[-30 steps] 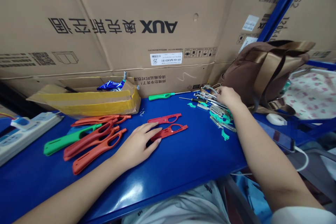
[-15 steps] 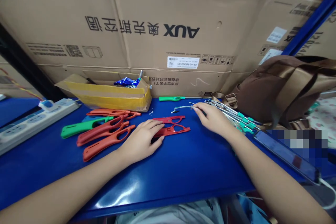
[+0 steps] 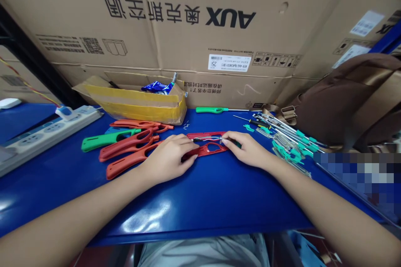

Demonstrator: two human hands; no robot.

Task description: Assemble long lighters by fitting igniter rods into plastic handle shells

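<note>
Two red lighter casing halves (image 3: 204, 150) lie side by side on the blue table, their inner sides up. My left hand (image 3: 172, 154) is closed over their left ends, fingers across the top and thumb on the near side. Between thumb and fingertips, my right hand (image 3: 244, 147) pinches a thin wired lighter part (image 3: 207, 138), whose wires reach left over the casing halves. A dark green piece shows beside the right fingers; its link to the part is unclear. Left of my left hand lie several red lighter handles (image 3: 125, 165) and a green handle (image 3: 102, 141).
A yellow-taped cardboard box (image 3: 140, 108) stands behind the handles, near a white power strip (image 3: 46, 133). At the back lie a green lighter (image 3: 208, 110) and a screwdriver (image 3: 259, 124). Metal rods with green ends (image 3: 291, 129) spread at right before a brown bag (image 3: 338, 100).
My right hand has moved left and nearer, bringing the wired part from beyond the casing halves to over them. My left hand stays on the casing halves. The camera view has shifted.
</note>
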